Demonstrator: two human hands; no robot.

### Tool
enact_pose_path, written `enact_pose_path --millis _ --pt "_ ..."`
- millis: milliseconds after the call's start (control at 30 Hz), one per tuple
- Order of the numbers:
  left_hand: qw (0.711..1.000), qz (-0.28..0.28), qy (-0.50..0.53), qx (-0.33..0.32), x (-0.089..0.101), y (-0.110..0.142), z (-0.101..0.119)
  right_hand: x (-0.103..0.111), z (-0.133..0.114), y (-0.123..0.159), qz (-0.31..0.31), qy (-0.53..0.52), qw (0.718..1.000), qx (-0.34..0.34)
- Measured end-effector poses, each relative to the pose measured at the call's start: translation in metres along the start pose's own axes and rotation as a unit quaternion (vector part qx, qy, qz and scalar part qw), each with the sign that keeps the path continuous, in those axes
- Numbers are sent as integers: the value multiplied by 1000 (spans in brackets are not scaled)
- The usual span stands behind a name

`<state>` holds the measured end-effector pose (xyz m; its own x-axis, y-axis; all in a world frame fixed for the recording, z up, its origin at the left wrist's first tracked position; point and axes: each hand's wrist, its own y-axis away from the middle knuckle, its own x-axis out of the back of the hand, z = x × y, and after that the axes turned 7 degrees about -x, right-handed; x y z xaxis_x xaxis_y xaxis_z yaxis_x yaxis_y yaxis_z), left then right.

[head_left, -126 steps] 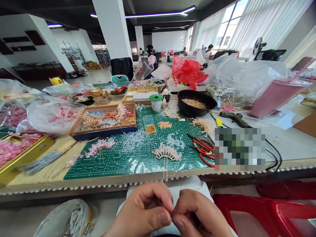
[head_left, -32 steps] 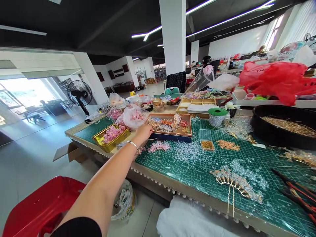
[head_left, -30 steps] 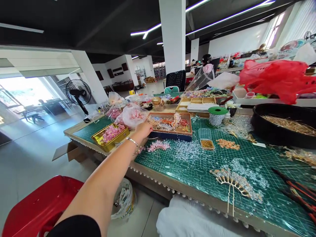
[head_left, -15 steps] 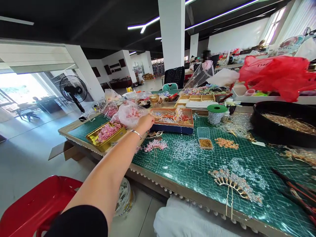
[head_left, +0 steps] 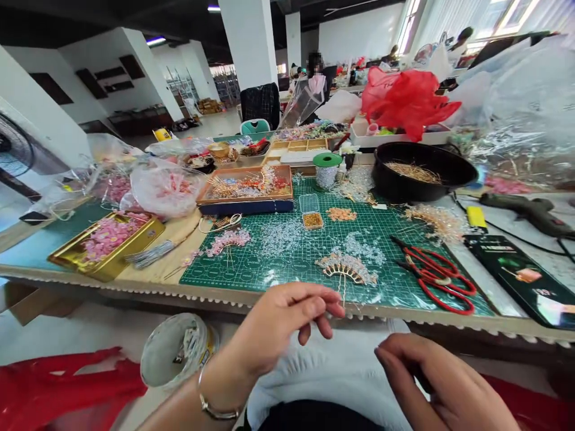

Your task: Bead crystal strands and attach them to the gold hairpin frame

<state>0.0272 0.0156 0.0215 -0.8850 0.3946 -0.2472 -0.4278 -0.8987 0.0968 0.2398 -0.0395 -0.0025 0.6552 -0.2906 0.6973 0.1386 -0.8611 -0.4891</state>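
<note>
Above the table's front edge, my left hand (head_left: 283, 326) hovers with loosely curled fingers, nearest a fan-shaped gold and crystal hairpin (head_left: 345, 269) lying on the green cutting mat (head_left: 242, 276). I cannot tell whether its fingertips pinch a fine wire. Lower, over my white-covered lap, my right hand (head_left: 431, 383) curls with nothing visible in it. Red-handled pliers (head_left: 438, 275) lie on the mat to the right. A pink beaded hairpin (head_left: 229, 239) and a thin wire loop (head_left: 220, 223) lie further left, with loose crystal beads scattered between them.
A wooden tray of beaded wire pieces (head_left: 245, 188) and a gold tin of pink flowers (head_left: 105, 242) stand to the left. A black pan of gold wire (head_left: 424, 173) and a glue gun (head_left: 516, 209) lie right. A round plastic-lined bin (head_left: 177, 350) stands on the floor.
My view has swung from the far left back to the table's front. My left arm has come back from the tray to my lap, and my right hand has entered view.
</note>
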Motion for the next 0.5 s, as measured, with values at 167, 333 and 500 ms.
enact_pose_path --millis 167,333,500 --pt "967 71 221 103 -5 5 -45 10 4 13 11 -18 996 -89" --pt "995 -9 88 48 -29 16 -45 8 -4 19 -14 -80 994 -76" --pt "994 -59 -43 -79 -40 14 -18 5 -10 23 -48 -83 995 -39"
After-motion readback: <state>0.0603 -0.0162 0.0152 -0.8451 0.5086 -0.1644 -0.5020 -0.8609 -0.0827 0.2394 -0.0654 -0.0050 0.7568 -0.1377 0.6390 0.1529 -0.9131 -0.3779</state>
